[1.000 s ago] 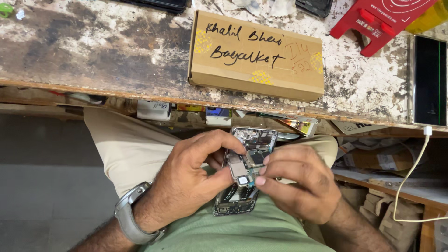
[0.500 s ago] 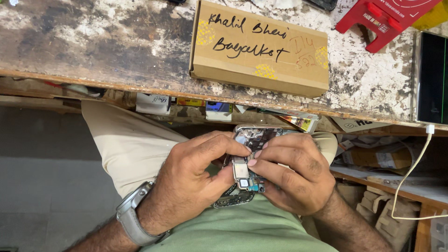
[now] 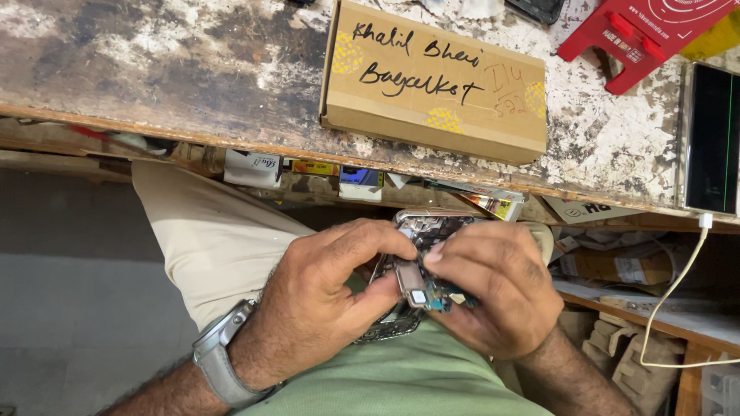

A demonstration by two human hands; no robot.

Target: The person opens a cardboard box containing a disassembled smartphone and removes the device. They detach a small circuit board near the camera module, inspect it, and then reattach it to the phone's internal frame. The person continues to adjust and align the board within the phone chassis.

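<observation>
**Opened phone held in both hands below the bench edge**

An opened phone point(image 3: 428, 231) is held over the lap, just below the front edge of the worn, paint-flecked workbench point(image 3: 154, 69). Its back is off, so that dark circuitry and metal shields are seen inside a silvery frame; the lower end is hidden behind the fingers. A small grey component point(image 3: 412, 283) with a blue-green board edge is seen lifted from the body, between the two hands. The left hand point(image 3: 324, 308), with a grey watch point(image 3: 220, 362) on its wrist, is wrapped round the phone's left side, its fingers closed on the frame and its thumb laid across the top. The right hand point(image 3: 493, 296) is closed on the right side, its fingertips pinched together on the small component.

On the bench, a flat brown cardboard box point(image 3: 435, 85) with black handwriting and yellow patches is laid just behind the edge. A red plastic stand point(image 3: 640, 35) with white printing is seen at the upper right. A dark phone point(image 3: 711, 139) is laid at the right edge, with a white cable point(image 3: 671, 296) plugged in and hanging down. Under the bench top, small white, yellow and blue packets point(image 3: 308, 168) are tucked on a shelf.
</observation>
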